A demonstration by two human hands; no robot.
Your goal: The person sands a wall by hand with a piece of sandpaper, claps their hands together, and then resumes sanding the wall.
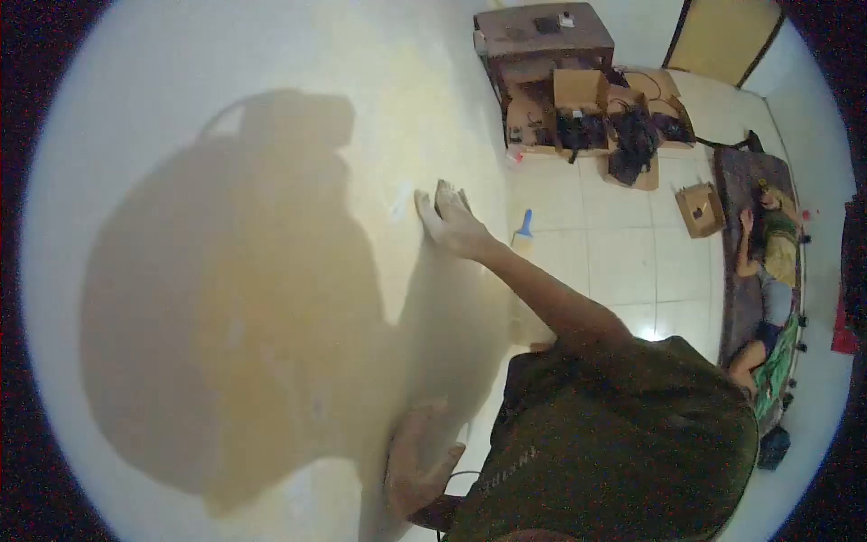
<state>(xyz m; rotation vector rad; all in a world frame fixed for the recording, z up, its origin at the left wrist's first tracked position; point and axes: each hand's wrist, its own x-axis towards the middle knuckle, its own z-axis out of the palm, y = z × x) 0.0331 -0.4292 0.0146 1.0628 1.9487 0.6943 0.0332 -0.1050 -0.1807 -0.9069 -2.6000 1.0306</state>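
My right hand (456, 228) is raised against the pale, yellow-patched wall (397, 108), its fingers whitened with dust. The fingers are pressed together, with a small greyish piece seeming to lie under them; its kind cannot be made out. Lower down, my left hand (417, 461) rests against the wall in shadow, fingers stretched out and thumb apart, holding nothing. A blue-handled scraper (526, 224) lies on the floor beyond my right forearm. My head and body cast a large shadow over the wall.
A brown table (546, 36) stands by the wall, with opened cardboard boxes (581, 90) of dark items in front. A small carton (700, 210) sits on the tiled floor (623, 262). At the right, a person (777, 271) lies on a dark mattress (736, 307).
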